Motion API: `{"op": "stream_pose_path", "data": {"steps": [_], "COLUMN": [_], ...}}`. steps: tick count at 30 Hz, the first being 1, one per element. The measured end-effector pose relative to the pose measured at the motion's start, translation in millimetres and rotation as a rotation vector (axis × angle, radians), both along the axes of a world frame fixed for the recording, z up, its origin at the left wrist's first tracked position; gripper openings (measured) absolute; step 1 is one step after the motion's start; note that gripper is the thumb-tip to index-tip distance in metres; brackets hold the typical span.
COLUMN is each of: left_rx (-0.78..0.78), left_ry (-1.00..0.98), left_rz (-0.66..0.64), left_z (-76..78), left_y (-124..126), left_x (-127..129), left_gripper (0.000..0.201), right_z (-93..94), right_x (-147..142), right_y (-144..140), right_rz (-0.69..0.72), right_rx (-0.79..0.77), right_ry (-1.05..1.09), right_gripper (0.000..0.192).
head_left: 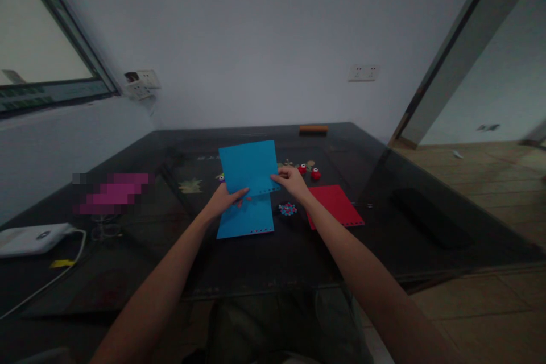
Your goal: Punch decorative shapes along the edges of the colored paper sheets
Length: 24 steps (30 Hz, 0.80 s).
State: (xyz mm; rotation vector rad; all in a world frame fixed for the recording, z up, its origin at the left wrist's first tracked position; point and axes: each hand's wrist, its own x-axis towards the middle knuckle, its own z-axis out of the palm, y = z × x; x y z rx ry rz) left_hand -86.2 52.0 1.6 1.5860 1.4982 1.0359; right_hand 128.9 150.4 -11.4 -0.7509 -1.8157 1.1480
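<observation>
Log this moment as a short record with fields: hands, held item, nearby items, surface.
left hand: grips the lower left edge of the raised blue sheet
right hand: pinches that sheet's right edge
beneath: second blue sheet, flat, holes along its near edge
nearby: red sheet; two red punches; small beaded piece
surface: dark glass table
far left: white device with cable

Two bare forearms, no sleeves, bare hands [224, 200], dark trousers

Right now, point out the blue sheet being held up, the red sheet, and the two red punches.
blue sheet [249, 168], head view, middle of its face.
red sheet [335, 205], head view, centre of the flat sheet.
red punches [315, 173], head view, top of the right one.
</observation>
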Motion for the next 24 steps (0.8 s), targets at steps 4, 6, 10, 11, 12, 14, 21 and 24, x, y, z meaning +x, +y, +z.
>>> {"op": "stream_pose_path", "data": {"steps": [4,6,10,11,12,14,21,24], "left_rx": [0.014,0.028,0.034,0.035,0.035,0.031,0.040,0.094], "left_ry": [0.038,0.056,0.062,0.062,0.063,0.069,0.006,-0.078], "left_rz": [-0.012,-0.011,-0.005,-0.003,-0.004,-0.007,0.053,0.145], "left_z": [-2.2,-1.9,-0.5,-0.4,-0.4,-0.8,-3.6,-5.9], "left_y": [2,2,2,2,2,2,6,8], "left_x": [-2,-3,-3,-2,-2,-2,-8,-13], "left_gripper": [0.032,0.032,0.034,0.034,0.035,0.035,0.034,0.034], "right_z": [2.8,3.7,4.8,5.1,5.4,6.2,8.1,3.6], "right_x": [1,1,1,1,1,1,1,4], "right_y": [-2,-3,-4,-4,-4,-5,-3,4], "right_rz": [-0.007,-0.010,-0.006,-0.002,0.001,0.011,-0.073,-0.109], "right_rx": [0.008,0.012,0.015,0.015,0.014,0.005,-0.002,-0.068], "right_ry": [-0.001,-0.003,0.020,0.029,0.035,0.047,0.088,0.162], "right_gripper": [0.026,0.026,0.026,0.026,0.026,0.027,0.029,0.030]}}
